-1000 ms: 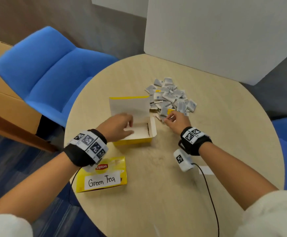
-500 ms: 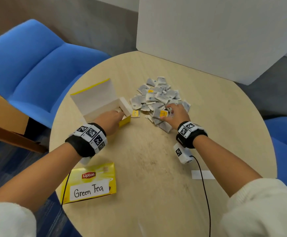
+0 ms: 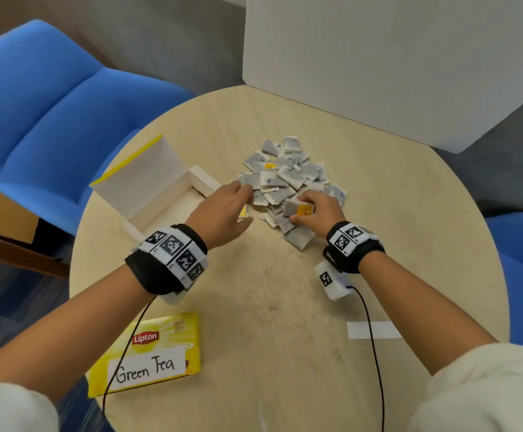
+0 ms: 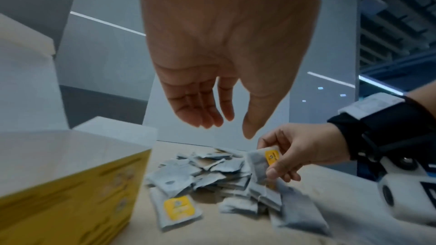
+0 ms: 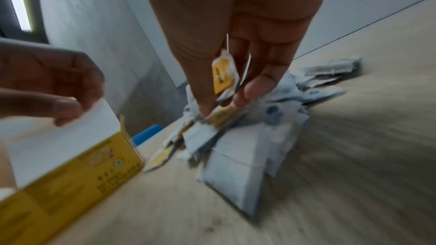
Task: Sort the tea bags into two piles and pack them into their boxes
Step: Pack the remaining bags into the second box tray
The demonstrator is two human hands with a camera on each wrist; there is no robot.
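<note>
Table, round and pale wood, is cut off at the near edge. Open box stands at its left side, lid raised, interior partly hidden by the left forearm. Closed box marked "Green Tea" lies near the front edge. Heap of tea bags sits mid-table; most tags are too small to read. Left hand hovers with fingers loose between open box and heap, holding nothing. Right hand pinches a yellow-tagged tea bag; right wrist view is blurred.
</note>
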